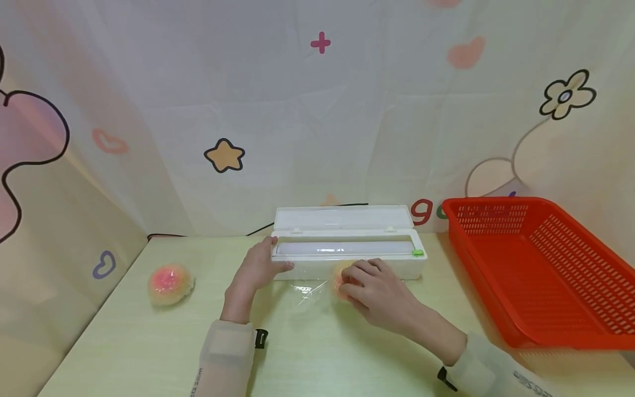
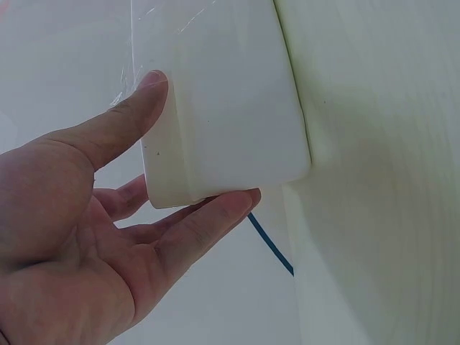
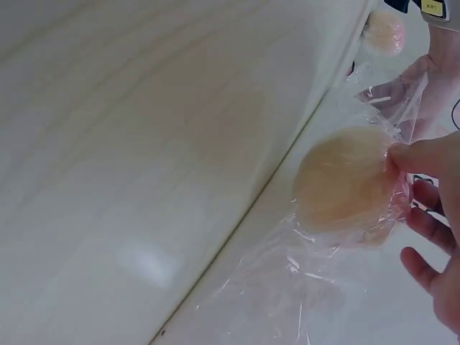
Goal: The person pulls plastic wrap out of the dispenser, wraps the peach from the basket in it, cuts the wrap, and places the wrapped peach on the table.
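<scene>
A white cling film dispenser (image 1: 347, 267) lies with its lid raised and a roll of film inside. My left hand (image 1: 258, 266) grips its left end, the thumb on the front face and the fingers at the end wall (image 2: 237, 144). In front of the box, my right hand (image 1: 379, 292) holds a round, peach-like fruit (image 1: 339, 280) in pink and cream. Clear cling film (image 3: 287, 280) covers this fruit (image 3: 345, 180) and spreads out from it in loose folds. The right thumb and fingers (image 3: 431, 208) press on its pink side.
On the left of the table (image 1: 134, 342) sits another pink and cream fruit (image 1: 170, 284), shiny with film gathered at one side. A red plastic basket (image 1: 501, 298) stands at the right. Behind the box hangs a printed curtain (image 1: 297, 138).
</scene>
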Available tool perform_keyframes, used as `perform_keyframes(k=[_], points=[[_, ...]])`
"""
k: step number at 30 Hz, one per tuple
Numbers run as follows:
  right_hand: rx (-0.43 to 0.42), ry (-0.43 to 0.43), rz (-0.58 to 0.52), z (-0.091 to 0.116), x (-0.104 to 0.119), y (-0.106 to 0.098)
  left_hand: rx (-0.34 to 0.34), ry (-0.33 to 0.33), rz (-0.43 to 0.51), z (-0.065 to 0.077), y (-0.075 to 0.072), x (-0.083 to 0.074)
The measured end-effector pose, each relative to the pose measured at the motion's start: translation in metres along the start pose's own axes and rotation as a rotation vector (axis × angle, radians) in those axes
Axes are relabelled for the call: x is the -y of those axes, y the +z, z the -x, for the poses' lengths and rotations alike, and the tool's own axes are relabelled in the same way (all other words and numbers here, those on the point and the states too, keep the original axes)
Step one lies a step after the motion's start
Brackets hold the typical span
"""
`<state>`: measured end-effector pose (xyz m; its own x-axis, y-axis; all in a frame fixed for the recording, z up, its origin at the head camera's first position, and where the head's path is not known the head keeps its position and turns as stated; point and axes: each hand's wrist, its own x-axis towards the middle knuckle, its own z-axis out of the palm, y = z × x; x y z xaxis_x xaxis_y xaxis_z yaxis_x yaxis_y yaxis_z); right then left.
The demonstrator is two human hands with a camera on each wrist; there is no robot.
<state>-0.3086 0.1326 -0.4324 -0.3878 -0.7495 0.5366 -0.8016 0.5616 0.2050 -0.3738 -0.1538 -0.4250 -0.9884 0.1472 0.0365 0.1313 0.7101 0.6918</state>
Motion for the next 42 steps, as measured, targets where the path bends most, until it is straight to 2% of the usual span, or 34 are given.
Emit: perform_keyframes(k=[7,15,20,23,26,32,34,42], points=[[-0.021,-0.071,0.201,0.004,-0.001,-0.002,-0.003,-0.010,0.002,-0.001,0.002,-0.002],[0.036,-0.094,0.286,0.009,0.000,-0.001,-0.008,-0.007,0.003,0.000,0.003,-0.003],[0.018,-0.082,0.344,0.009,0.000,0.003,0.006,0.002,-0.018,-0.001,0.002,-0.001],[-0.013,-0.054,0.347,0.008,0.000,0.005,0.007,0.008,-0.022,-0.002,0.002,0.000],[-0.028,-0.003,0.295,0.006,0.000,0.005,0.002,0.011,-0.016,-0.002,0.003,0.001],[0.009,0.099,0.150,0.000,-0.005,-0.003,0.011,-0.001,-0.011,-0.002,0.003,0.000],[0.003,0.105,0.140,-0.002,-0.008,-0.006,0.016,-0.001,-0.007,-0.001,0.003,0.000],[-0.069,0.077,0.274,-0.012,-0.010,-0.008,0.017,0.006,0.002,-0.002,0.004,0.000]])
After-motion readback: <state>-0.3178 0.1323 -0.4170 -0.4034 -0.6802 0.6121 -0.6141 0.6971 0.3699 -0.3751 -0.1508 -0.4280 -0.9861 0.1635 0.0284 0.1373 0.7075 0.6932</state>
